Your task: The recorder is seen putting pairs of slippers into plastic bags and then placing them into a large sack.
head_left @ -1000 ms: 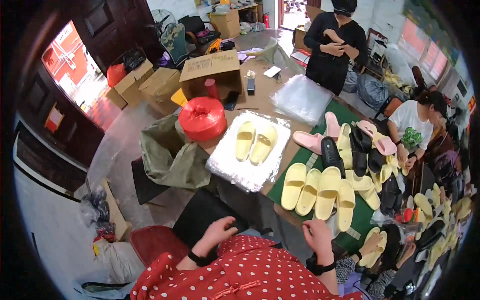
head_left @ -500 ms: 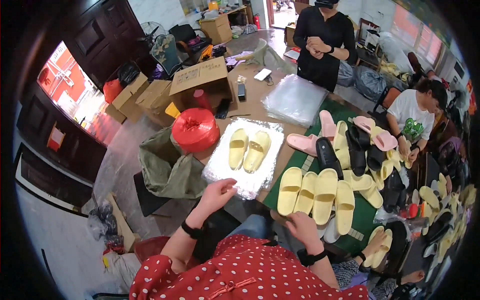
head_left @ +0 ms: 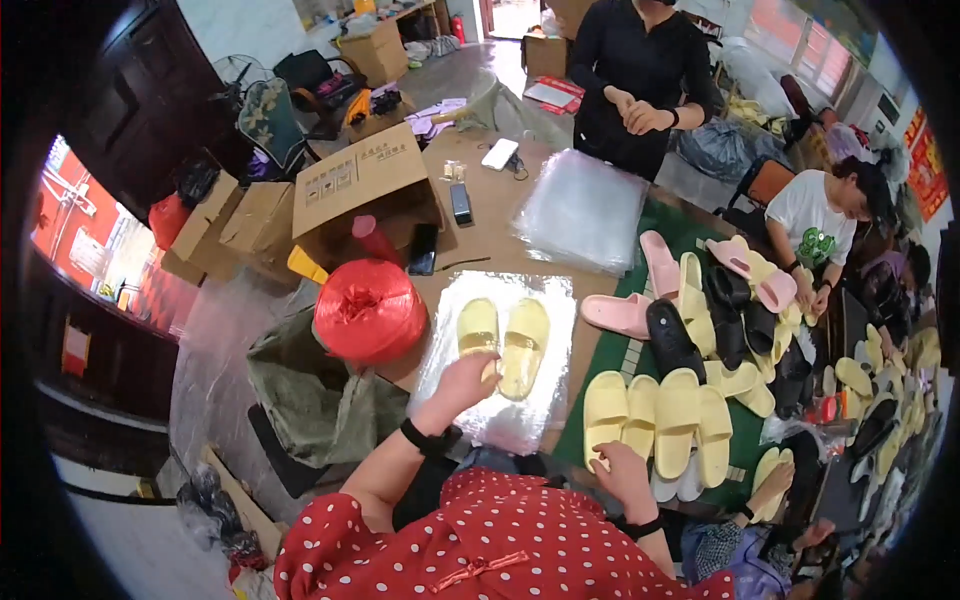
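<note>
A pair of pale yellow slippers (head_left: 524,350) lies toe-away on a stack of shiny clear plastic bags (head_left: 452,425). My left hand (head_left: 468,388) is over the heel end of the left slipper in this pair, fingers loosely bent and a small gap beside the thumb. No firm grip shows there. To the right, several more yellow slippers (head_left: 677,415) stand in a row on a green mat (head_left: 578,425). My right hand (head_left: 627,476) is at the heel of the leftmost one, fingers apart; whether they touch it is unclear.
Left of the bags sit a red roll of plastic twine (head_left: 370,312) and an open cardboard box (head_left: 365,185). Another bag stack (head_left: 582,212) lies farther back. Black and pink slippers (head_left: 617,315) crowd the mat. One person (head_left: 640,95) stands across; another (head_left: 815,220) works at right.
My left hand has moved forward from the bags' near edge onto the left slipper's heel. My right hand has come up by the leftmost slipper in the row. The view has shifted.
</note>
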Demonstrator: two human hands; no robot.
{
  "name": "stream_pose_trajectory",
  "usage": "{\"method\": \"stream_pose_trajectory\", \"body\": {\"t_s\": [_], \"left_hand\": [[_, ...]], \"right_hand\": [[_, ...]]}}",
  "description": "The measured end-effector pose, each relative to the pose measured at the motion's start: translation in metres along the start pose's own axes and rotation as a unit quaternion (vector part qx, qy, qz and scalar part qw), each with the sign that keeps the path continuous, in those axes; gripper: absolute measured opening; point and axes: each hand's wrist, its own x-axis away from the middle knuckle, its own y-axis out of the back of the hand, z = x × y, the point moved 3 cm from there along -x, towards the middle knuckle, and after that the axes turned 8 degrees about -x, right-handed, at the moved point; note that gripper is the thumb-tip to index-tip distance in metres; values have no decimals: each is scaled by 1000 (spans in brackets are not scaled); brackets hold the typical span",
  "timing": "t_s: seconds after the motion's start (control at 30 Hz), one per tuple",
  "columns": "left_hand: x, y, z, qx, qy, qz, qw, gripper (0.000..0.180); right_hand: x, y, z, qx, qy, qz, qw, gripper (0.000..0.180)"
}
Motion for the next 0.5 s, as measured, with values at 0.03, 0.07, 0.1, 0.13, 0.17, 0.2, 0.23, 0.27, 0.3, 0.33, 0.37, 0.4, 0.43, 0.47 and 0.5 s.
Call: {"method": "stream_pose_trajectory", "body": {"t_s": [0.03,0.07,0.1,0.13,0.17,0.2,0.23,0.27,0.3,0.33,0.37,0.4,0.43,0.47,0.5], "left_hand": [[-1,-6,13,63,31,56,996,39],[-4,-11,26,125,64,115,983,40],[-17,-13,40,130,64,124,982,40],[-27,-19,54,205,76,118,969,42],[-30,-26,67,277,96,111,950,43],[-48,-30,79,334,101,110,931,43],[-69,-19,74,434,140,124,881,43],[-87,6,58,503,123,102,850,40],[-105,17,48,541,125,83,828,38],[-122,22,45,584,131,62,798,35],[-132,29,42,621,147,45,769,33],[-138,33,40,656,165,24,736,31],[-145,33,38,709,193,30,678,22],[-147,31,38,710,192,30,677,22],[-147,27,34,783,190,45,591,18]], "right_hand": [[-16,-6,13,-16,10,11,1000,22],[-30,-13,28,-32,19,23,999,22],[-46,-17,41,-48,18,39,998,21],[-66,-21,56,-60,34,33,997,21],[-83,-26,68,-76,50,31,995,20],[-100,-36,75,-64,69,11,995,20],[-122,-30,102,-105,66,-4,992,17],[-142,-27,125,-133,98,-23,986,15],[-152,-25,143,-137,122,-56,981,14],[-166,-25,160,-180,113,-35,976,14],[-177,-33,170,-232,103,-32,967,13],[-184,-43,173,-234,99,-28,967,13],[-188,-50,173,-291,84,-20,953,13],[-188,-57,172,-347,70,-12,935,12],[-185,-62,169,-417,21,-15,909,11]]}}
